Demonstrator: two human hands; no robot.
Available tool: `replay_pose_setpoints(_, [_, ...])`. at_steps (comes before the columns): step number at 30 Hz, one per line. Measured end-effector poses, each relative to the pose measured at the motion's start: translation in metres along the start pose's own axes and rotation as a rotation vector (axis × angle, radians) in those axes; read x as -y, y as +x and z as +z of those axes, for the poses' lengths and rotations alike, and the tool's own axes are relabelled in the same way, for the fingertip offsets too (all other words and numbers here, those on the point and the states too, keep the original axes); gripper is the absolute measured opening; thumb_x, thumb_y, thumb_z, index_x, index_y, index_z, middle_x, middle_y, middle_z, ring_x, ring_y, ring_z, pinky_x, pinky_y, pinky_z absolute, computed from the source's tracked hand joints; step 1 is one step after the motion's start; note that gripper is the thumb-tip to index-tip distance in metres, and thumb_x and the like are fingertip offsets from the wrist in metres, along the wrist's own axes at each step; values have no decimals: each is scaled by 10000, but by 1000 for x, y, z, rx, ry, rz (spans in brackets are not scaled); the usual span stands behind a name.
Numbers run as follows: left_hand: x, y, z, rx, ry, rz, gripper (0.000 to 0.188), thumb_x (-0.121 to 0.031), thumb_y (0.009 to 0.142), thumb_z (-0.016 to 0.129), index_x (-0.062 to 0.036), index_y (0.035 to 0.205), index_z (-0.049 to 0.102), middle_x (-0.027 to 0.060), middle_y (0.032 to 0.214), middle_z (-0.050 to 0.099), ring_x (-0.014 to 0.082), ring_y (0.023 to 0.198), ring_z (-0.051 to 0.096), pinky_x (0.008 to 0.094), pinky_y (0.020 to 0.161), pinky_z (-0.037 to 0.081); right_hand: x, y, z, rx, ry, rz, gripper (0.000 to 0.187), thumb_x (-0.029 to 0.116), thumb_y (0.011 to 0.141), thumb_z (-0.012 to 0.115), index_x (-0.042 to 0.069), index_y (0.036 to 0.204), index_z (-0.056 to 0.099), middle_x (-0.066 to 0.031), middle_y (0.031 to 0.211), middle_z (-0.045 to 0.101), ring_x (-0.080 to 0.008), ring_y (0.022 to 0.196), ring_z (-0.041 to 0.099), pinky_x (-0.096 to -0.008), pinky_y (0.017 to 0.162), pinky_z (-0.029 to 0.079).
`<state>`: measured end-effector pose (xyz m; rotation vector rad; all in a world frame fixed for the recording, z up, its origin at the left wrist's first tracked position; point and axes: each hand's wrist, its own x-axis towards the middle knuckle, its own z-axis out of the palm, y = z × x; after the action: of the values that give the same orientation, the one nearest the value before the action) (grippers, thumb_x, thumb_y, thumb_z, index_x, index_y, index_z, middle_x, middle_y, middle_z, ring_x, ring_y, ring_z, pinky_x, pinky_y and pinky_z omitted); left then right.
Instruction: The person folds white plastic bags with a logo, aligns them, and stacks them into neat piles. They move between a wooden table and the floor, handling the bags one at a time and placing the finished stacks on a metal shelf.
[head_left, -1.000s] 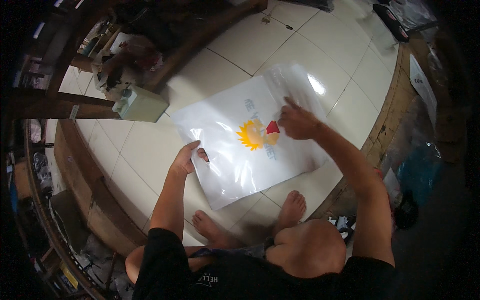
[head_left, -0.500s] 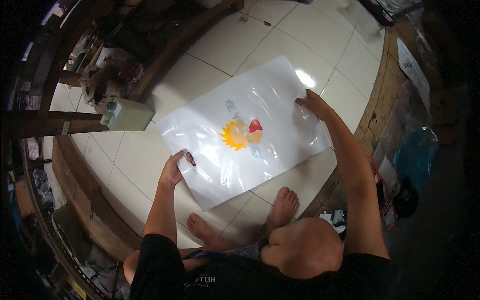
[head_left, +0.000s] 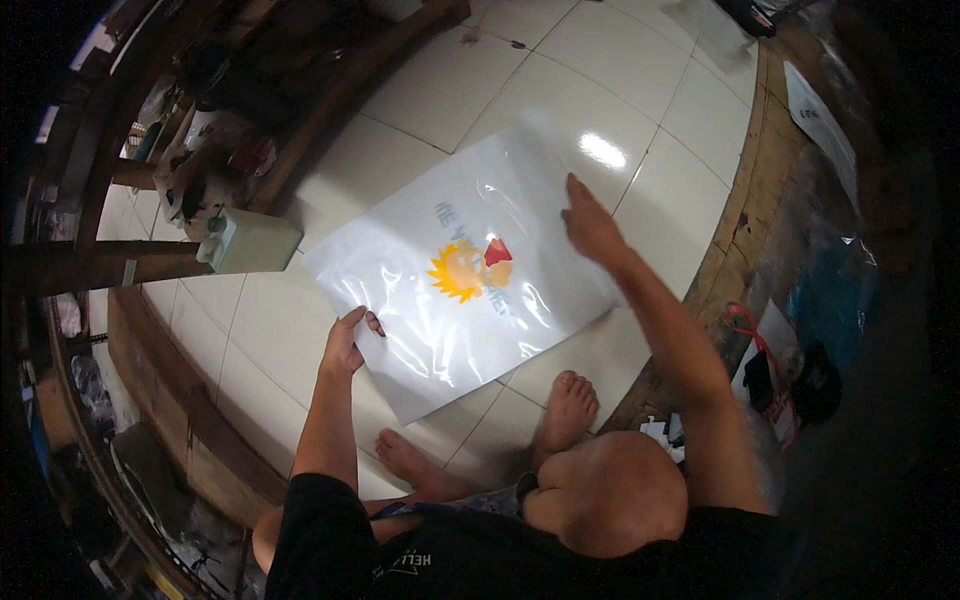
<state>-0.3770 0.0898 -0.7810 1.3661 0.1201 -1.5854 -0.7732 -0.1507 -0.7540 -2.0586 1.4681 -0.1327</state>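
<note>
A large white, glossy plastic sheet (head_left: 420,345) is held tilted over the floor. It bears an orange and yellow cartoon print with a red patch and faint grey lettering. My left hand (head_left: 346,340) grips its lower left edge, and dark fingertips show beside the thumb at the plastic. At the right side of the sheet is my right hand (head_left: 597,232), its index finger stretched out and apart from the thumb. The far right part of the sheet beside that hand is blurred and bent; whether the hand touches it is unclear.
White floor tiles (head_left: 590,90) lie beneath. A pale plastic jerrycan (head_left: 258,241) stands at the left by wooden beams (head_left: 170,390). Along the right runs a wooden edge (head_left: 740,230) with clear plastic, a red cord (head_left: 760,340) and dark items. My bare feet (head_left: 570,402) are near the sheet.
My right hand has moved left and its fingers have spread from their grip on the right edge. That side of the sheet has shifted left and bent. My left hand stays almost in place.
</note>
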Motion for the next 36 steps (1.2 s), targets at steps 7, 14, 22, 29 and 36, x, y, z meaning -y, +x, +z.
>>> replay_pose_setpoints(7, [3,2,4,-46,61,33,184,-177,959,497,-67,815,529,59,705,544,207,673,556,352,694,506,53,-41,56,-266,-533,-283,546,112,889,461,-76,1395,375,-266,1488,322,-379,1412,281,-566,1149,198])
replay_pose_setpoints(14, [1,1,5,-59,87,34,183,-179,952,507,-68,810,537,62,722,560,208,683,570,360,706,513,61,-48,64,-248,-481,-360,513,148,876,476,-66,1340,444,-243,1455,376,-353,1398,309,-545,1157,194])
replay_pose_setpoints(22, [-2,-2,7,-56,113,20,174,-171,955,509,-67,819,540,60,737,565,202,700,572,358,710,513,59,-54,69,-255,-284,-428,491,122,869,490,-67,1320,456,-237,1413,435,-342,1363,368,-500,1167,209])
replay_pose_setpoints(29, [-2,-4,12,-65,99,35,141,-148,968,491,-59,865,530,50,741,558,182,692,568,350,701,512,54,-61,74,-207,-141,-523,486,62,847,490,-82,1310,447,-246,1400,437,-358,1365,363,-480,1173,242])
replay_pose_setpoints(36, [-3,-5,12,-46,120,26,169,-147,973,477,-63,836,530,50,732,556,181,683,563,351,698,511,56,-62,67,-196,-98,-581,490,16,807,516,-68,1287,463,-251,1395,437,-371,1362,361,-478,1171,259])
